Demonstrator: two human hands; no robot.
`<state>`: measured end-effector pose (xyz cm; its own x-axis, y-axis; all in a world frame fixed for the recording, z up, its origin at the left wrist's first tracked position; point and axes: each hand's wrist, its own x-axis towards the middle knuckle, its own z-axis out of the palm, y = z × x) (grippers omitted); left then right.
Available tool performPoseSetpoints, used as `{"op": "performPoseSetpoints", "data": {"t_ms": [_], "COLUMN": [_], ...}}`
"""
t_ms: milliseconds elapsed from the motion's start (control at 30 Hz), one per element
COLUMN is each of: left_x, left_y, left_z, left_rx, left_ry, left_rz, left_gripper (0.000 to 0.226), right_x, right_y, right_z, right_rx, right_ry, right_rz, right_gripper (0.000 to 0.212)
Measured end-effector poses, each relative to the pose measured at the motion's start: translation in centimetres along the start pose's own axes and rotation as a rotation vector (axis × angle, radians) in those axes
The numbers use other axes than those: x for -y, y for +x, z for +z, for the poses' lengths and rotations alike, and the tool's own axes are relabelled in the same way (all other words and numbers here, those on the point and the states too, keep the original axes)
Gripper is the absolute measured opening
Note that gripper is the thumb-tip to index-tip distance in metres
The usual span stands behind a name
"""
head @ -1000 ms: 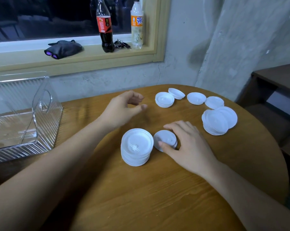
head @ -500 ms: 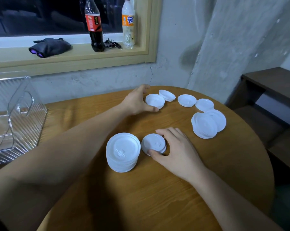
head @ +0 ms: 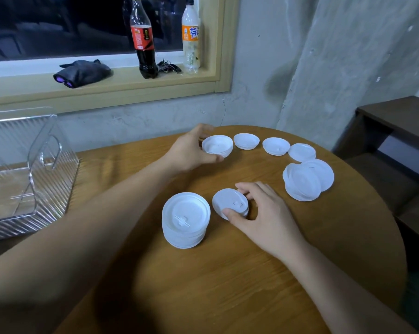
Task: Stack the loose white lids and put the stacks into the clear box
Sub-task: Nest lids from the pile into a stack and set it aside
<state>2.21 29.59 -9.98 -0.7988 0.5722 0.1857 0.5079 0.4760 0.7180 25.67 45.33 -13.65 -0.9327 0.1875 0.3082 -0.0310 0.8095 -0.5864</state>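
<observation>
A tall stack of large white lids (head: 186,220) stands mid-table. Right beside it is a short stack of small lids (head: 230,205), and my right hand (head: 264,215) grips it between thumb and fingers. At the far edge my left hand (head: 191,151) holds an upturned small stack of lids (head: 217,145) with thumb and fingers around it. Further right lie three single small lids (head: 246,141) (head: 276,146) (head: 302,152) and a loose pile of large lids (head: 307,179). The clear ribbed box (head: 28,174) stands at the table's left edge.
The round wooden table (head: 227,273) ends close behind the lids, near a concrete wall. On the window sill stand a cola bottle (head: 143,42), an orange drink bottle (head: 190,37), keys and a dark pouch (head: 82,73). A dark side table (head: 396,121) is to the right.
My left hand reached forward from mid-table to the far upturned lids and closed around them. My right hand stayed on the small stack. The camera shifted slightly.
</observation>
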Motion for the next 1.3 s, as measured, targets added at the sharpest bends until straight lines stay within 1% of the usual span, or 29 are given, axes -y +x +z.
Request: {"op": "performPoseSetpoints", "data": {"t_ms": [200, 300, 400, 467, 567, 633, 733, 800, 867, 933, 1067, 1167, 1300], "left_x": [-1.7, -2.9, -3.9, -4.4, -4.5, -4.3, -4.1, -4.1, -4.1, -4.2, -4.4, -4.3, -4.1], "left_y": [-6.9, -10.3, -13.4, -15.1, -16.7, -17.5, -18.3, -18.5, -18.5, -18.5, -18.6, -18.5, -18.4], "left_z": [-5.2, -6.8, -7.5, -7.7, -7.8, -7.7, -7.5, -7.5, -7.6, -7.8, -7.6, -7.1, -6.7], "left_rx": [-0.065, -0.094, -0.094, -0.065, 0.043, 0.103, 0.154, 0.175, 0.188, 0.21, 0.231, 0.223, 0.185], "left_ry": [-0.087, -0.104, -0.062, -0.034, 0.021, 0.061, 0.083, 0.102, 0.115, 0.103, 0.082, 0.096, 0.1], "left_rz": [0.024, 0.055, 0.092, 0.101, 0.117, 0.113, 0.102, 0.106, 0.112, 0.109, 0.098, 0.101, 0.088], "left_gripper": [0.079, 0.081, 0.086, 0.086, 0.087, 0.089, 0.09, 0.09, 0.09, 0.094, 0.101, 0.098, 0.087], "right_x": [1.0, 1.7, 2.3, 2.5, 2.6, 2.5, 2.0, 1.8, 1.9, 2.4, 4.1, 5.8, 7.7], "right_y": [-0.2, -0.4, -0.4, -0.3, -0.3, -0.3, -0.4, -0.3, -0.2, -0.1, -0.1, -0.1, 0.3], "right_z": [-0.4, -0.8, -1.1, -1.2, -1.1, -0.9, -0.4, -0.1, -0.1, -0.8, -2.7, -3.7, -4.7], "right_rx": [-0.054, -0.091, -0.13, -0.146, -0.131, -0.108, -0.048, -0.009, -0.007, -0.028, -0.088, -0.086, -0.078], "right_ry": [0.112, 0.214, 0.32, 0.348, 0.387, 0.322, 0.128, 0.062, 0.063, 0.117, 0.253, 0.169, -0.07], "right_rz": [0.044, 0.067, 0.089, 0.085, 0.107, 0.095, 0.041, 0.034, 0.041, 0.049, -0.009, -0.111, -0.35], "right_gripper": [0.055, 0.052, 0.051, 0.054, 0.056, 0.054, 0.049, 0.054, 0.061, 0.063, 0.056, 0.057, 0.075]}}
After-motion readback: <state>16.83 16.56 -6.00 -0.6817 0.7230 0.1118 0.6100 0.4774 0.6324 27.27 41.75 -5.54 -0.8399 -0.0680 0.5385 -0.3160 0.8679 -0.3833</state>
